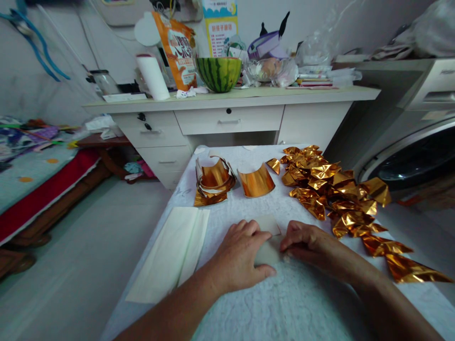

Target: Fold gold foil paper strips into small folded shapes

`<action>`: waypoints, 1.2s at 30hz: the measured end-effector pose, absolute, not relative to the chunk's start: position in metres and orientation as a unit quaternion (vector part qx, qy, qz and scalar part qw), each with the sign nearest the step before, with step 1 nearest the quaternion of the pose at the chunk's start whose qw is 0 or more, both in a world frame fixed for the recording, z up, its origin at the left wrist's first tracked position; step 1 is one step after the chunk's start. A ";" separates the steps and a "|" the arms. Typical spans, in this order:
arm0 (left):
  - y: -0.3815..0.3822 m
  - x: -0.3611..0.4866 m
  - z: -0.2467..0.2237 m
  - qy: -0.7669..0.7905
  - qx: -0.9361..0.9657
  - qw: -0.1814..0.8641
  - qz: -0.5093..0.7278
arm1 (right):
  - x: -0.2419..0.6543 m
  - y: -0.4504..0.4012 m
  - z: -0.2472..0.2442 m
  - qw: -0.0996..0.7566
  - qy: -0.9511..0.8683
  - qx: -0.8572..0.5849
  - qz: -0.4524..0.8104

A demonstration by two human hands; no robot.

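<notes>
A small pale greyish paper piece [267, 253] lies on the cloth-covered table in front of me, with a line or raised edge across it. My left hand [243, 255] rests on its left side, palm down, thumb apart from the fingers. At the paper's right edge my right hand [307, 246] is closed in a pinch; its fingertips partly hide the edge. Beyond my hands stand a curved gold foil sheet [256, 181] and a stack of curled gold foil sheets [214, 180]. To the left lie folded cream paper sheets [167, 258].
Several twisted gold foil pieces [330, 184] are heaped along the table's right side. Behind the table [227, 312] stands a white desk [231, 100] holding a half watermelon [218, 74] and an orange pouch [177, 52]. A washing machine [408, 118] is at right, a bed [39, 166] at left.
</notes>
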State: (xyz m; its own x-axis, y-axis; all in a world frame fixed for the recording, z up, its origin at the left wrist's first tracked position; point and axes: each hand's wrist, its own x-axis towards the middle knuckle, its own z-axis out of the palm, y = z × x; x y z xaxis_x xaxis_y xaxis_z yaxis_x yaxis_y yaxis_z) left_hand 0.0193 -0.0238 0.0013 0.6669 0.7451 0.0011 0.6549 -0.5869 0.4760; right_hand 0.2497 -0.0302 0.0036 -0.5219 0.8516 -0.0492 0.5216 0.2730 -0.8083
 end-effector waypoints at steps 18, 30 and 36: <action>-0.024 0.017 0.009 0.382 0.879 0.250 0.138 | 0.243 -0.032 0.000 0.204 -0.770 -0.485 0.360; -0.018 0.016 0.004 0.463 0.832 0.249 0.174 | 0.234 -0.027 -0.006 0.183 -0.735 -0.566 0.324; -0.018 0.021 -0.002 0.502 0.810 0.237 0.188 | 0.222 -0.028 -0.013 0.168 -0.723 -0.636 0.209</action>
